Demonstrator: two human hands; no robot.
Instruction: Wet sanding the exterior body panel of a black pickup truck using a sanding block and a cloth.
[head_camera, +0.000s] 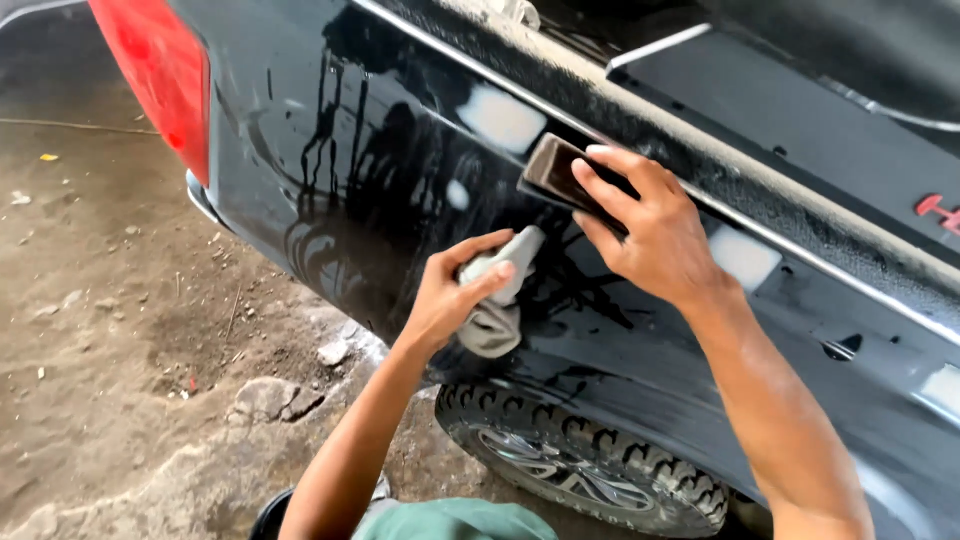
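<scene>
Nearest, bare dirt ground (110, 330) with stones, and a knobbly tyre (590, 465), partly cut off below. The left hand (450, 295) grips a grey rag (497, 305). The right hand (645, 225) presses a dark sanding block (553, 172), apparently wet, against the black body panel (330, 170). Beyond, pale filler patches (500, 118) and a red tail lamp (155, 70), cropped.

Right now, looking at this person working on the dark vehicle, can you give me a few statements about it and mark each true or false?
1. The right hand presses a dark flat block against the black body panel. True.
2. The left hand is empty. False: it grips a grey cloth.
3. The panel is dry. False: liquid streaks run down it.
4. A tyre sits below the hands. True.
</scene>
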